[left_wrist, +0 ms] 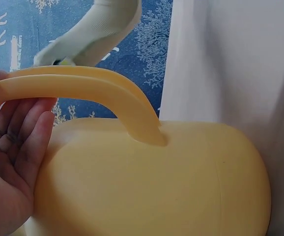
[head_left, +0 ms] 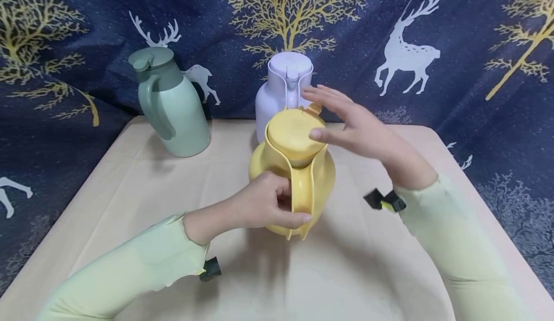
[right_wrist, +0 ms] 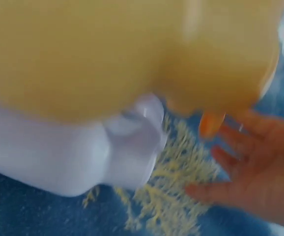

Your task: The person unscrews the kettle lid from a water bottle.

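While the left hand point(head_left: 259, 203) grips the yellow jug point(head_left: 325, 179), the spread right hand point(head_left: 358, 126) perhaps steadies its lid point(head_left: 291, 131), the next move needing balance.

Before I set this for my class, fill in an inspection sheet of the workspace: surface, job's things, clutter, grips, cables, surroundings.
Surface: pale, creased tablecloth.
Job's things: yellow jug, lid on; base contact with the tablecloth unclear.
Clutter: green jug at left; lilac jug behind the yellow one.
Left grip: holds the yellow jug's handle.
Right grip: fingers outstretched by the lid; touch cannot be told.
Cables: nothing seen.
Surroundings: navy backdrop printed with white deer and gold trees.
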A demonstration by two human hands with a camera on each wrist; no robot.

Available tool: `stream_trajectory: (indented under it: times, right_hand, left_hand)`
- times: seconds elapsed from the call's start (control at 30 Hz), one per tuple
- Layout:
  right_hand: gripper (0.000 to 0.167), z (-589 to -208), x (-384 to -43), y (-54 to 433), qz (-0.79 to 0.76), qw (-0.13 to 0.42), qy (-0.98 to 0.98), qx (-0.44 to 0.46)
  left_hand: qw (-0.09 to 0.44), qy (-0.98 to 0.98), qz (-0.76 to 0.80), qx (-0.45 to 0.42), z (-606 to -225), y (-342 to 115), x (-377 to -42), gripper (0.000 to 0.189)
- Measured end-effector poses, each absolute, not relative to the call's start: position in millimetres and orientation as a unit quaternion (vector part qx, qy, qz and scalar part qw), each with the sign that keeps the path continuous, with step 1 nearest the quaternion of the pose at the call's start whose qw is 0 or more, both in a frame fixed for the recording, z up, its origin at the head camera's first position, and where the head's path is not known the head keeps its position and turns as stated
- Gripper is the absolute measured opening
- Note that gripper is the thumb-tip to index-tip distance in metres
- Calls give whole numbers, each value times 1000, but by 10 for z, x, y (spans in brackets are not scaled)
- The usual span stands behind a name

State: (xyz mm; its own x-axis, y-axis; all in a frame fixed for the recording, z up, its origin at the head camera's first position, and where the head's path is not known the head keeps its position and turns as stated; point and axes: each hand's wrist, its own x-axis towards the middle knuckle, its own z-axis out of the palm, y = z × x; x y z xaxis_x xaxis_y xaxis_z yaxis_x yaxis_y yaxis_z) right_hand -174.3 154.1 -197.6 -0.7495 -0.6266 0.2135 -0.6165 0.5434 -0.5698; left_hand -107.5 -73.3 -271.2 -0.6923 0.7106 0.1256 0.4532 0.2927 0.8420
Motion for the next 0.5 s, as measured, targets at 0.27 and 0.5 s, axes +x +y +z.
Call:
stream_trajectory:
  times: [0.27, 0.5]
  right_hand:
    - [70, -2139, -1449, 1407, -326, -89, 894, -294]
    - [68, -2136, -1668, 1518, -330, -33, 869, -367]
  left_hand:
    - [148, 797, 457, 366, -2681, -699, -1087, 17]
    - [146, 794, 462, 367, -2707, -710, -1089, 17]
